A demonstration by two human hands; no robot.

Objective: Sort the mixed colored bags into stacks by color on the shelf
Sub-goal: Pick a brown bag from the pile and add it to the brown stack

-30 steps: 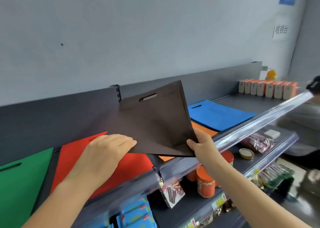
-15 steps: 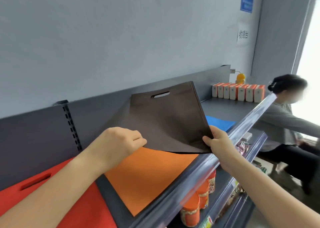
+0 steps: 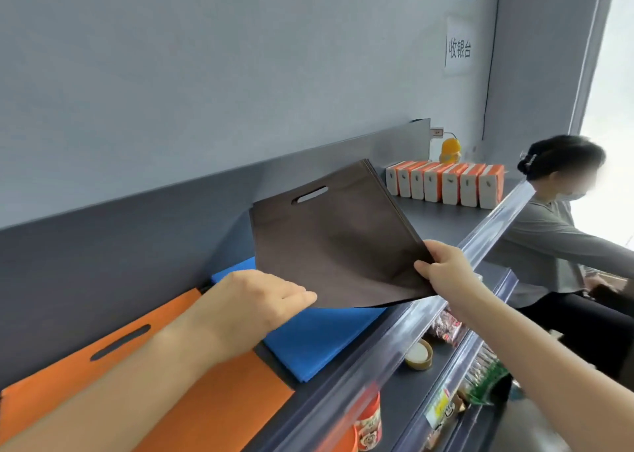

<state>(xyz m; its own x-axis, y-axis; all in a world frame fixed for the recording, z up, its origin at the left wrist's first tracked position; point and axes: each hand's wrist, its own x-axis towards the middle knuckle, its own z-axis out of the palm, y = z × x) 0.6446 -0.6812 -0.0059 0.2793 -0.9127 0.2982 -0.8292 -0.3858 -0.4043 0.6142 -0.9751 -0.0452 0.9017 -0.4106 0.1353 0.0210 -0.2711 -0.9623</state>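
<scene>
The brown bag (image 3: 336, 239) hangs tilted above the shelf (image 3: 446, 221), its handle slot toward the wall. The left hand (image 3: 254, 304) has its fingers curled on the bag's lower left edge, and the right hand (image 3: 446, 273) pinches the lower right corner. A blue bag (image 3: 319, 338) lies beneath, with an orange bag (image 3: 212, 400) beside it on the left.

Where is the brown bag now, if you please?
Head view, centre: brown bag held by left hand and right hand above the blue bag, left of the boxes.
</scene>
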